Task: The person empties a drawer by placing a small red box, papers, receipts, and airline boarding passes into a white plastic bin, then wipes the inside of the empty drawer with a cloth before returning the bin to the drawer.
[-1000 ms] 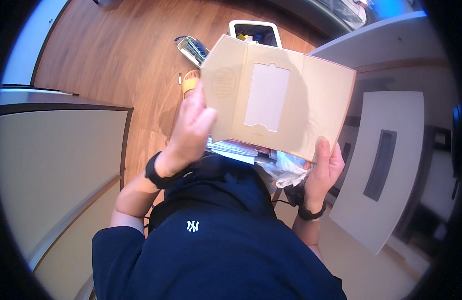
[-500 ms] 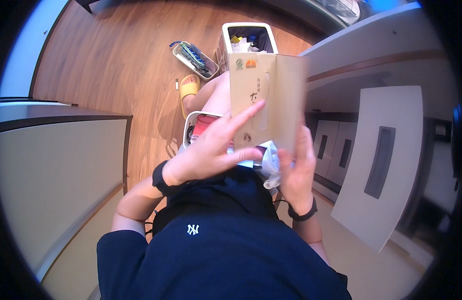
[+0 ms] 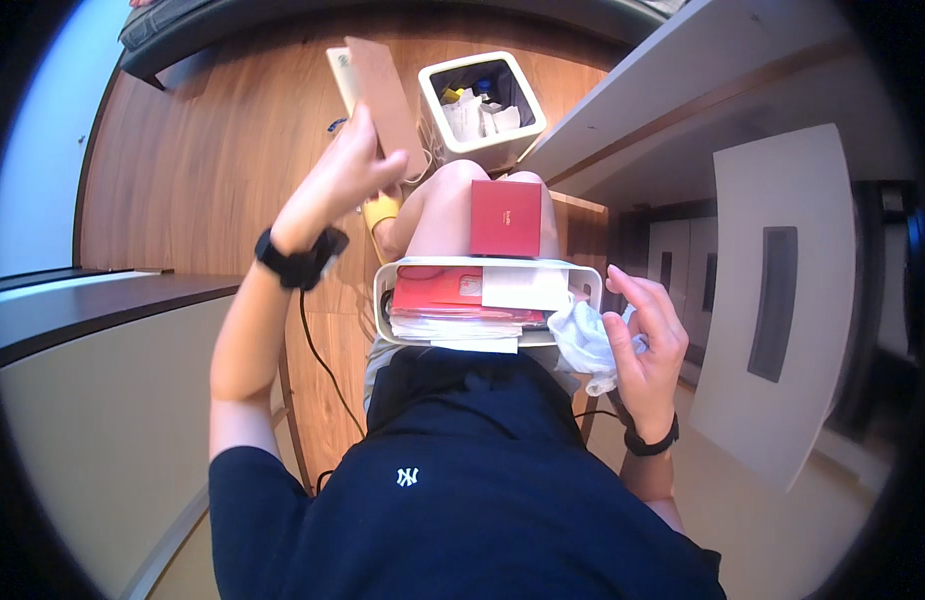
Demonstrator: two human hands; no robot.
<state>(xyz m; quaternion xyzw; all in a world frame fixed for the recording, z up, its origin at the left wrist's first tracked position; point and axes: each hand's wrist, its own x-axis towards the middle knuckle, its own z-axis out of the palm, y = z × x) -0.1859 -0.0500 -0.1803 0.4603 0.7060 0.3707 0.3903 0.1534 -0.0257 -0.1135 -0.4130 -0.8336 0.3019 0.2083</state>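
My left hand (image 3: 342,170) reaches out over the floor, gripping the lower part of a beige and brown cardboard box (image 3: 387,110) that appears folded flat. On my lap rests a white basket (image 3: 384,325) holding red envelopes (image 3: 427,290), white papers (image 3: 522,288) and a stack of thin sheets. A crumpled whitish plastic bag (image 3: 585,340) hangs at the basket's right end. Beside that bag is my right hand (image 3: 650,335), fingers apart and holding nothing visible. A square dark red box (image 3: 506,218) lies on my thighs just beyond the basket.
Past my knees stands a white-rimmed trash bin (image 3: 522,135) with papers inside. A grey drawer front (image 3: 777,300) juts out at the right. To the left is a cabinet (image 3: 122,400) with a dark top. One foot wears a yellow slipper (image 3: 380,210).
My left hand has carried the cardboard box from above my lap to the far left. My right hand has let go of it and moved right. The basket and dark red box are now uncovered.
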